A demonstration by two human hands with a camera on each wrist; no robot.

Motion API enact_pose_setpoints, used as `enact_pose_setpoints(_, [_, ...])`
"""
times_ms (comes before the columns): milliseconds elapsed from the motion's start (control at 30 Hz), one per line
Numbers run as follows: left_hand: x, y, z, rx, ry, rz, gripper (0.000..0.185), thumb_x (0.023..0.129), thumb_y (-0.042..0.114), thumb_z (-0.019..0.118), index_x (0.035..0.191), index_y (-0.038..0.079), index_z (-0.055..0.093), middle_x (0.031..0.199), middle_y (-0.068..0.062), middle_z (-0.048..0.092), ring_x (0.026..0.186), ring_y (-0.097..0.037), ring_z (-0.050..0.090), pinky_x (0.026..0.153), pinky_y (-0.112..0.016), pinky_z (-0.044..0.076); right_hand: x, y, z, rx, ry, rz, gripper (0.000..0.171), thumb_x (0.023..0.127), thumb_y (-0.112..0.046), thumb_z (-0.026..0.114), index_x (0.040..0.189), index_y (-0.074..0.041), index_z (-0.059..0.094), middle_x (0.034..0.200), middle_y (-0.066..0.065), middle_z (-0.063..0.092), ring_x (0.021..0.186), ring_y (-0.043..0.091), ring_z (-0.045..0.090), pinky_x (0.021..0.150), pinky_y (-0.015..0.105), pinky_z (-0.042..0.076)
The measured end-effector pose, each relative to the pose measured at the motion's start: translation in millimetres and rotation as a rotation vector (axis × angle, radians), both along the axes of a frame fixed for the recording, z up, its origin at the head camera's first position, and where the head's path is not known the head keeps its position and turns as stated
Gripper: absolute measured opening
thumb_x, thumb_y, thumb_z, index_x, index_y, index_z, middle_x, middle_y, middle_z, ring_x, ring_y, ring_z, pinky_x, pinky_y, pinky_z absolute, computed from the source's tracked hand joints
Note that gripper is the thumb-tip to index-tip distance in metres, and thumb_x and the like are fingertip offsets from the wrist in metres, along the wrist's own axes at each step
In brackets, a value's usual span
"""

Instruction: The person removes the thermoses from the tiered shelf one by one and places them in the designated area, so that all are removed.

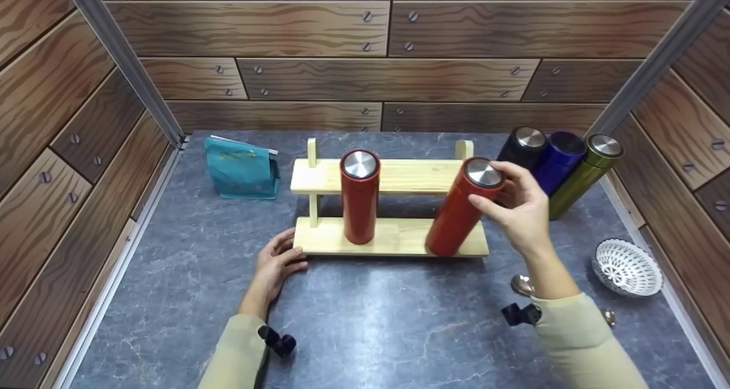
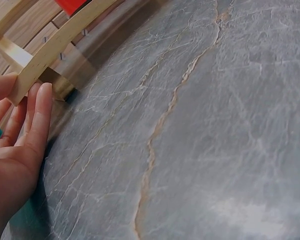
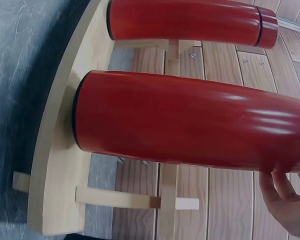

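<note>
A two-tier wooden shelf (image 1: pixel 399 235) stands on the table. My left hand (image 1: pixel 275 263) grips the left end of its lower board, thumb on top and fingers at the edge and beneath, as the left wrist view shows. With thumb and fingers near the lid, my right hand (image 1: pixel 520 206) holds a red thermos flask (image 1: pixel 456 218) with a silver top. In the head view this flask looks tilted, its base at the lower board's right half; whether the base fully touches cannot be told. Another red thermos flask (image 1: pixel 360 206) stands upright on the board's left half.
Behind my right hand stand a black flask (image 1: pixel 520 146), a blue flask (image 1: pixel 559 163) and an olive-green flask (image 1: pixel 587 175). A white woven basket (image 1: pixel 627 267) and a spoon (image 1: pixel 521 285) lie at the right. A teal bag (image 1: pixel 242 169) stands at the back left. Wood-patterned walls enclose the table.
</note>
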State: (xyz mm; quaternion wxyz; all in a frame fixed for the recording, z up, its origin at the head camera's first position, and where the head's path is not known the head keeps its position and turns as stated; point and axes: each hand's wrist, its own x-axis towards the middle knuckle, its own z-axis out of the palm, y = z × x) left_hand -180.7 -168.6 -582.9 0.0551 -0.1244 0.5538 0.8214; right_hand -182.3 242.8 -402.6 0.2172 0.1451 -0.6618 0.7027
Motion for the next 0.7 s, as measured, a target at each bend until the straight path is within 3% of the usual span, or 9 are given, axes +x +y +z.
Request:
enact_pose_setpoints(333, [-1.0,0.7,1.5,0.002,-0.015,0.004,0.054,0.081,-0.002,0.067,0.132,0.009,0.05,0.119,-0.015,0.051,0.082,-0.027,0.061,0.068,-0.039,0.056,12.3,21.9,1.3,-0.024,0.005,-0.022,0.059,0.06,0.026,0.071,0.115,0.012,0.055,0.107,0.015,0.061,0.089,0.022,0.061,0.076,0.024,0.052])
enact_pose_setpoints(700, [0.2,0.8,2.3,0.004,-0.018,0.007,0.053,0.081,-0.002,0.067,0.13,0.008,0.05,0.12,-0.015,0.051,0.082,-0.026,0.06,0.069,-0.039,0.056,21.4,44.5,3.0,-0.011,0.014,-0.061,0.059,0.06,0.022,0.074,0.116,0.01,0.056,0.106,0.015,0.061,0.088,0.021,0.062,0.075,0.023,0.052])
